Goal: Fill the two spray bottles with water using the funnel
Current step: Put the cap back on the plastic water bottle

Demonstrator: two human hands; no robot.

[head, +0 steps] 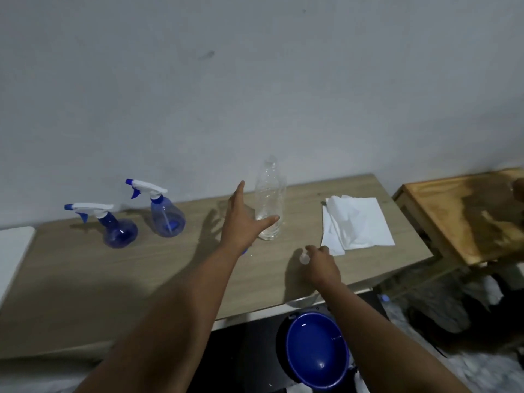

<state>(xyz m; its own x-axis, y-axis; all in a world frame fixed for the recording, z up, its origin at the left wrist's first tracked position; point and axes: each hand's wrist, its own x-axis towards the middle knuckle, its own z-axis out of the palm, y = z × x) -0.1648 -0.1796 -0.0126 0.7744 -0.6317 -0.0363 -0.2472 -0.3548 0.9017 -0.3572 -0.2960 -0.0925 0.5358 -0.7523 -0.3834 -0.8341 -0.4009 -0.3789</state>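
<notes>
Wood-grain laminate forms the table (pixel 85 279) top, which stands against a pale grey wall (pixel 255 80). Two blue spray bottles with white trigger heads stand upright at the far left of the surface: the left spray bottle (pixel 119 232) is nearer the viewer, the right spray bottle (pixel 167 218) is farther back, and the two stand apart from each other. Both have their trigger heads fitted.

A clear plastic bottle (pixel 269 199) stands upright at the far middle of the table, uncapped as far as can be told; its neck is blurred. The left hand (pixel 241 222) is spread wide, fingers extended, thumb reaching toward the lower part of the clear bottle; it grips nothing, and whether the thumb touches the bottle cannot be told. A small patch of blue shows under the left wrist; it is too hidden to identify.

The right hand (pixel 320 265) is to the near right of the bottle, fingertips pinched on a small pale cap (pixel 304 258) held low over the table. White paper napkins (pixel 357 222) lie flat at the right, just beyond that hand.

Below the near table edge sits a blue bowl (pixel 317 350). A separate wooden stand (pixel 465 217) is at the far right, apart from the table.
</notes>
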